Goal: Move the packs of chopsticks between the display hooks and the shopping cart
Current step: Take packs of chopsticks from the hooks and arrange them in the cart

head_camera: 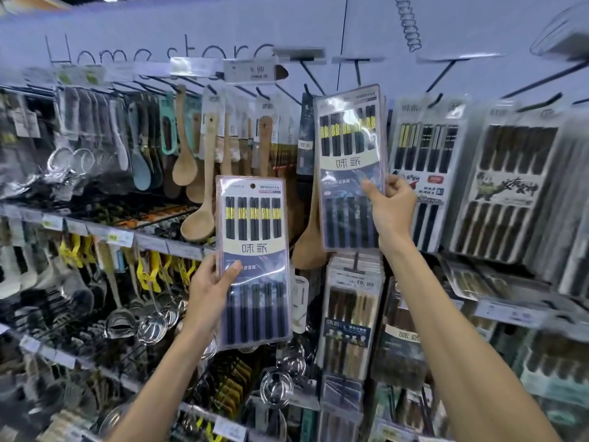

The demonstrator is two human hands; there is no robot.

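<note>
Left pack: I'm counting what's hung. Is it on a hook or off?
Off. The left hand holds the left pack, and its hang hole is empty: no hook through it.

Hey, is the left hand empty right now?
No, the left hand grips the lower pack of chopsticks, while the right hand holds the upper pack.

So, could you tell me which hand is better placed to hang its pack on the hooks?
Probably the right hand: its raised pack has its top by the hooks, while the left hand holds the lower pack below them.
</note>
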